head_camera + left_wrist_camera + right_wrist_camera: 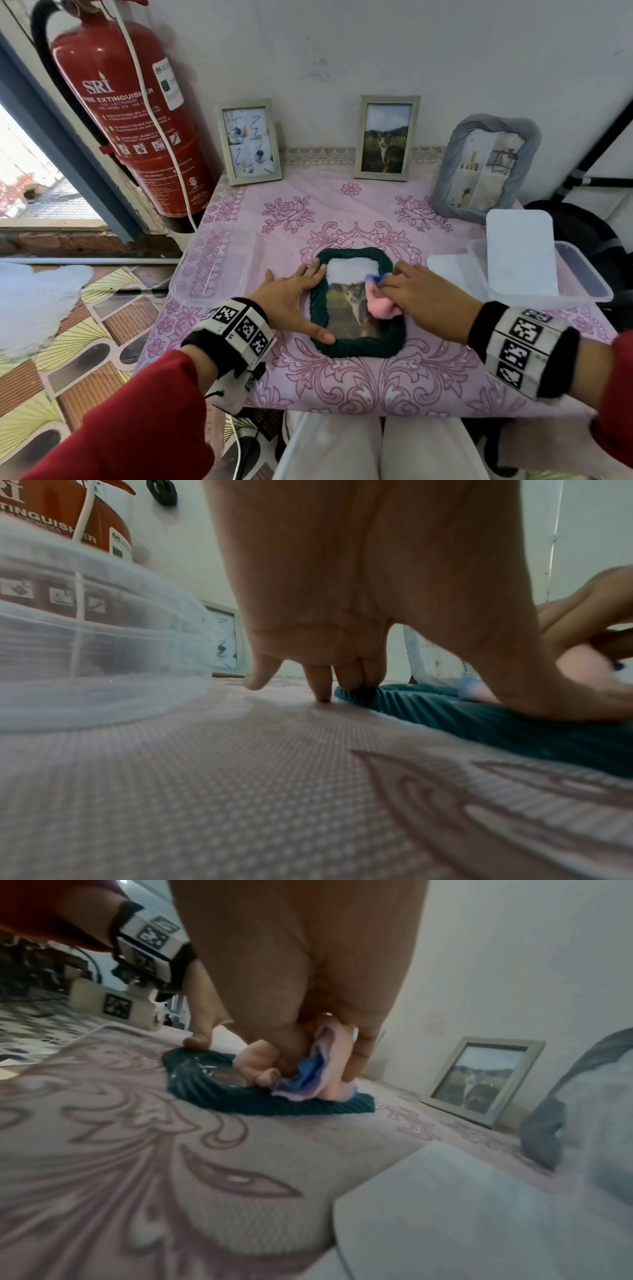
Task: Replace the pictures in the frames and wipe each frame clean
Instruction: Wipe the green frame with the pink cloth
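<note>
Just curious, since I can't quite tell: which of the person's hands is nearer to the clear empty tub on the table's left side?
Left. The left hand rests on the green frame's left edge, beside the tub. The right hand wipes the frame's far side with a pink cloth.

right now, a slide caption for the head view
Left hand steadies the green frame while the right hand wipes its glass with a pink cloth.

From the head view we looked steeply down and forward over the surface (342, 383) toward the wall. Both wrist views sat low, almost at cloth level, very near the hands. The left wrist view faced the wall; the right faced left across the surface. All three shared the green frame (363, 344) (514, 723) (274, 1104).
</note>
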`<state>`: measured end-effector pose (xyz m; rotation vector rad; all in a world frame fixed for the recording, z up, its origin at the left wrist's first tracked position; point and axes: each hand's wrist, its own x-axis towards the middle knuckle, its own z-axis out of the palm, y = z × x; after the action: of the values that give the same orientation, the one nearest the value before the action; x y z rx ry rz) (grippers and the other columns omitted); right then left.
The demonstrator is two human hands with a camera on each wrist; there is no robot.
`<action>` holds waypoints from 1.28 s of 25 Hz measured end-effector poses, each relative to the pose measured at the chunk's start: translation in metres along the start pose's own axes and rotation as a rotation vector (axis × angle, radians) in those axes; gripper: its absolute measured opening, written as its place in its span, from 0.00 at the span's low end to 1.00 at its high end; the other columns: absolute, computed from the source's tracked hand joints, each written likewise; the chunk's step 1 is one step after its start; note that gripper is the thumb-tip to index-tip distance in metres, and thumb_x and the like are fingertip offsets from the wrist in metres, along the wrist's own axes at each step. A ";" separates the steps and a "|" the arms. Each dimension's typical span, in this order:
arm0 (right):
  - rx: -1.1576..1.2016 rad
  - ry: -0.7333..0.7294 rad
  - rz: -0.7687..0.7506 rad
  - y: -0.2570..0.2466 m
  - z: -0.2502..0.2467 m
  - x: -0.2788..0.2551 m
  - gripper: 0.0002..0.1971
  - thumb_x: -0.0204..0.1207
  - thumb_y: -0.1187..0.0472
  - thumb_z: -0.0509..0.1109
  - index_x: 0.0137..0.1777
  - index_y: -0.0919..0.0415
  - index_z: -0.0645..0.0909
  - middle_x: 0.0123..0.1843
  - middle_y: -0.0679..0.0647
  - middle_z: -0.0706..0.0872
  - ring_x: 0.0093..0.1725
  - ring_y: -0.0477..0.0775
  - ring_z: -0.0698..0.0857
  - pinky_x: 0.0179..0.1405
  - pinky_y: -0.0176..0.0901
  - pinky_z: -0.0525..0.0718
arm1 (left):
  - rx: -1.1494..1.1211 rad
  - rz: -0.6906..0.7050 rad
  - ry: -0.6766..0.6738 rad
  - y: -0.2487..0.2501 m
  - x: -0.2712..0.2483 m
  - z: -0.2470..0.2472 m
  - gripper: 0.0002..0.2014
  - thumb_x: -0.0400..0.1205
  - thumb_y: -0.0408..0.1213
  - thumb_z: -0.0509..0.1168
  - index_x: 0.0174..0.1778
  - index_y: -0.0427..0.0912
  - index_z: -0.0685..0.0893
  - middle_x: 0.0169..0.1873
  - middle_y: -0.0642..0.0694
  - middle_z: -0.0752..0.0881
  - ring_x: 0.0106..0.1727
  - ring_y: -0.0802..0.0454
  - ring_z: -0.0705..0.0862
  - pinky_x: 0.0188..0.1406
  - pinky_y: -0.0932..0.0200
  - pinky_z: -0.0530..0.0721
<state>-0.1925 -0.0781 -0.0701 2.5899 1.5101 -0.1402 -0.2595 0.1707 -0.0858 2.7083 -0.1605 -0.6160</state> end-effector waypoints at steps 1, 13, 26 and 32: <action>-0.019 -0.003 0.026 0.002 -0.001 0.008 0.22 0.78 0.68 0.55 0.71 0.56 0.70 0.67 0.49 0.77 0.63 0.54 0.69 0.57 0.46 0.67 | -0.012 0.002 -0.002 0.000 0.000 0.001 0.61 0.63 0.66 0.72 0.82 0.54 0.39 0.82 0.58 0.37 0.83 0.59 0.39 0.77 0.27 0.37; 0.182 0.018 -0.118 -0.046 0.001 0.030 0.18 0.76 0.64 0.63 0.65 0.52 0.77 0.65 0.45 0.80 0.62 0.51 0.70 0.59 0.47 0.69 | -0.039 -0.014 0.014 -0.003 0.004 0.004 0.62 0.62 0.65 0.74 0.81 0.56 0.39 0.82 0.60 0.39 0.82 0.63 0.38 0.77 0.33 0.32; -0.046 -0.059 0.095 0.002 -0.004 0.031 0.25 0.76 0.66 0.59 0.75 0.55 0.66 0.73 0.50 0.73 0.65 0.55 0.68 0.57 0.47 0.67 | -0.047 -0.031 -0.025 0.004 0.003 -0.001 0.61 0.64 0.61 0.75 0.82 0.51 0.40 0.82 0.57 0.37 0.83 0.58 0.37 0.76 0.26 0.35; 0.173 -0.008 0.039 -0.033 0.001 0.055 0.27 0.74 0.66 0.63 0.74 0.54 0.69 0.74 0.50 0.72 0.69 0.55 0.67 0.64 0.51 0.66 | -0.037 -0.048 -0.028 0.008 0.002 -0.003 0.61 0.64 0.60 0.76 0.82 0.51 0.40 0.82 0.56 0.37 0.83 0.58 0.38 0.75 0.26 0.34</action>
<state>-0.1943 -0.0151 -0.0814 2.7451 1.5058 -0.2890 -0.2563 0.1640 -0.0815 2.6758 -0.0904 -0.6648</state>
